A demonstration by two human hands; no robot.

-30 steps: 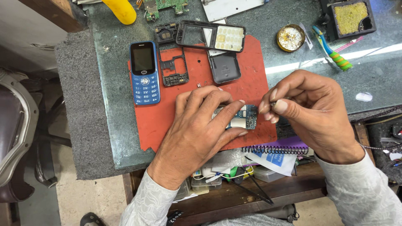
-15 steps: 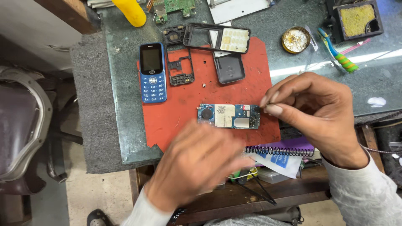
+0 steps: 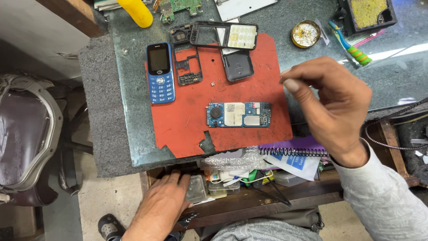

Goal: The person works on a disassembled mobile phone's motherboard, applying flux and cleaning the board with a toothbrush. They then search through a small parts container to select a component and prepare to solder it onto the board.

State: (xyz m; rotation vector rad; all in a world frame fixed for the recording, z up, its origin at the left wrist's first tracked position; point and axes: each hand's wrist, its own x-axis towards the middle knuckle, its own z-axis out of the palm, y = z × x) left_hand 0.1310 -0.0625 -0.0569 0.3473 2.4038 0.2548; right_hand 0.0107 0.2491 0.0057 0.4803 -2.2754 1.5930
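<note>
The person's right hand (image 3: 332,105) shows a pale grey, faintly patterned long sleeve; the left hand (image 3: 162,207) is bare of rings.

Left of my red mat's (image 3: 187,120) middle lies a blue phone (image 3: 160,72), its small dark screen (image 3: 158,59) blank.

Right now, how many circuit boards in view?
2. A blue circuit board lies bare in the middle of the red mat, apart from both hands. A green circuit board sits at the top edge, partly cut off; more may lie beyond.
</note>
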